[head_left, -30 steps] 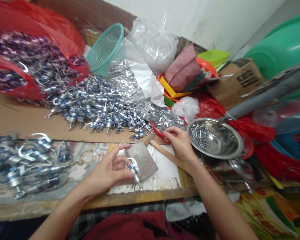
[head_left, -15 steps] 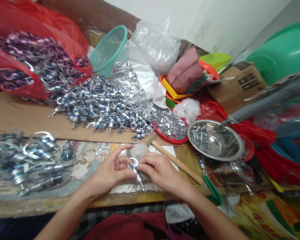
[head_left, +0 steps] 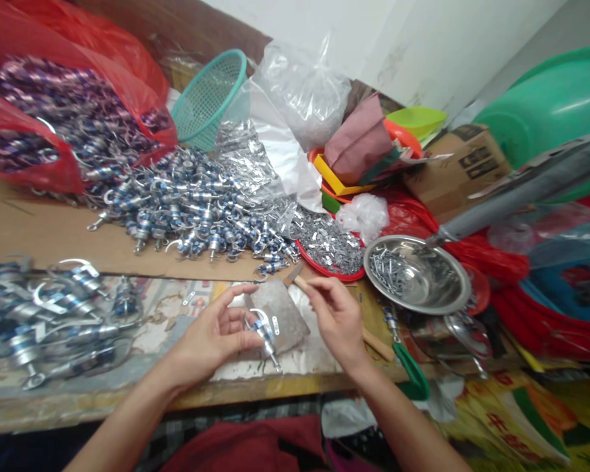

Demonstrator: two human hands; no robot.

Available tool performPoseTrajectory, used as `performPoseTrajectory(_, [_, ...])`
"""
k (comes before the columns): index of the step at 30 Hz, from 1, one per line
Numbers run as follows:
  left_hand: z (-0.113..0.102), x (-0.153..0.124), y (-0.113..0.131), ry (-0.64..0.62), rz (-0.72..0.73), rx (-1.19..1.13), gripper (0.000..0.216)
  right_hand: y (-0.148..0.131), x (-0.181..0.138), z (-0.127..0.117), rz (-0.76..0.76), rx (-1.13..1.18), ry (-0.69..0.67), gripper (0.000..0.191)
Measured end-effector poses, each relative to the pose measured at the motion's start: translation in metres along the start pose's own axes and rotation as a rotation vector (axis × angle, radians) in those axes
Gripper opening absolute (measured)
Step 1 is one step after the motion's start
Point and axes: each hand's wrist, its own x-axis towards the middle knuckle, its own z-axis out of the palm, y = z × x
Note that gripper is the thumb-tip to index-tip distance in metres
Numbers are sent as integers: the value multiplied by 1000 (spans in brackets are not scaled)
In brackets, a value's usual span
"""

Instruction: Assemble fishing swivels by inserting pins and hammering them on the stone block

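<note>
Left hand (head_left: 226, 335): fingers grasping a hooked metal piece (head_left: 265, 337), which is leaning over the near left part of a flat metal block (head_left: 291, 322) on the worktop (head_left: 246, 391). Small flat tab (head_left: 276, 325) lying on the block, just beside the piece. Right hand (head_left: 338, 321): fingers touching the handle of a wooden-handled tool (head_left: 378, 344) near its head; cannot tell whether they are gripping. Red tray (head_left: 319, 267) holding many tabs beyond; steel bowl (head_left: 430, 275) holding pins, sitting right.

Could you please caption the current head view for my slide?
Left hand holding a metal fitting, right hand at a wooden-handled tool.
</note>
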Motion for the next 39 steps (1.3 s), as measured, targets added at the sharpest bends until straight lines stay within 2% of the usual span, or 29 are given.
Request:
performPoseTrajectory(1, [0, 0, 0, 1, 1, 2, 68, 9, 2, -7, 8, -92, 19, 16])
performPoseTrajectory(3, [0, -1, 1, 6, 4, 3, 68, 26, 2, -19, 0, -294, -55, 19])
performPoseTrajectory(5, [1, 0, 1, 5, 2, 2, 68, 33, -3, -24, -31, -402, -118, 24])
performPoseTrajectory(9, [2, 1, 1, -2, 0, 20, 67, 8, -20, -7, -84, -276, -72, 28])
performPoseTrajectory(13, [3, 2, 2, 8, 5, 55, 68, -17, -23, 14, 7, -161, -164, 49])
performPoseTrajectory(18, [2, 1, 2, 19, -6, 38, 69, -4, -10, 5, 176, -102, -201, 17])
performPoseTrajectory(20, [3, 0, 3, 32, -7, 47, 69, -4, -8, -3, 125, -126, -160, 14])
performPoseTrajectory(22, [3, -1, 4, 40, -13, 50, 68, -12, -11, -5, -27, -185, -127, 15])
performPoseTrajectory(24, [4, -1, 3, 42, -13, 42, 66, -25, -16, -3, -169, -263, -193, 24])
performPoseTrajectory(27, [3, -2, 2, 35, -2, 32, 64, -41, -23, 7, -268, -367, -303, 33])
performPoseTrajectory(32, [3, -1, 1, 32, 4, 30, 64, -48, -28, 17, -313, -467, -324, 26])
performPoseTrajectory(36, [3, 0, 2, 28, 14, 33, 63, -53, -35, 21, -294, -561, -385, 28])
performPoseTrajectory(39, [4, 0, 3, 42, 12, 33, 64, -56, -45, 22, -288, -620, -365, 30])
